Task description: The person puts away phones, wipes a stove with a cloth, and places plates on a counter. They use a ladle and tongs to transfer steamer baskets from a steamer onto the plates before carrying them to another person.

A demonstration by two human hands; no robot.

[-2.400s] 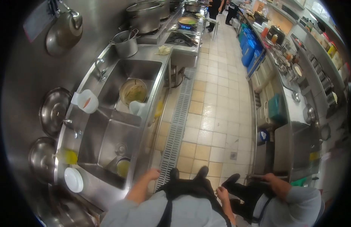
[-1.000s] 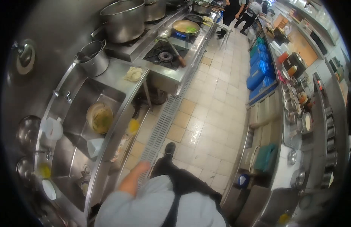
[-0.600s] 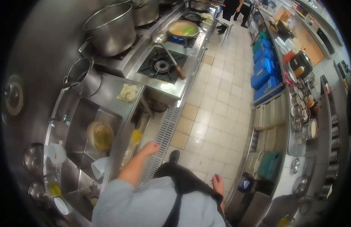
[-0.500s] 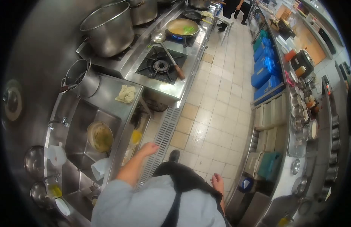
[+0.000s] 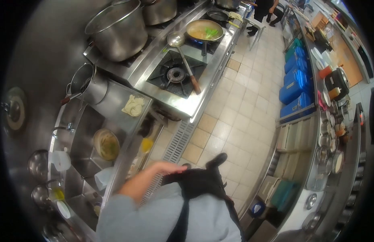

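Observation:
My left hand (image 5: 167,167) hangs flat and empty at my left hip, fingers stretched out against my dark apron, beside the edge of the steel sink counter (image 5: 124,155). My right hand is out of sight. The sink (image 5: 86,141) holds a dirty round pan (image 5: 106,144). A pale cloth (image 5: 133,105) lies on the counter past the sink. Further ahead a long ladle (image 5: 183,56) rests across an unlit burner (image 5: 175,75), and a pan with broth and greens (image 5: 204,30) sits over a flame.
A floor drain grate (image 5: 175,143) runs along the counter base on the tiled aisle. Big stock pots (image 5: 114,28) stand at the back left. Blue bins (image 5: 296,86) and a cluttered prep counter (image 5: 332,133) line the right. People stand at the far end (image 5: 264,8).
I have walked forward along the aisle, past the sinks toward the stove. My left hand swung in against my apron. My right hand, visible half a second ago, has dropped from view.

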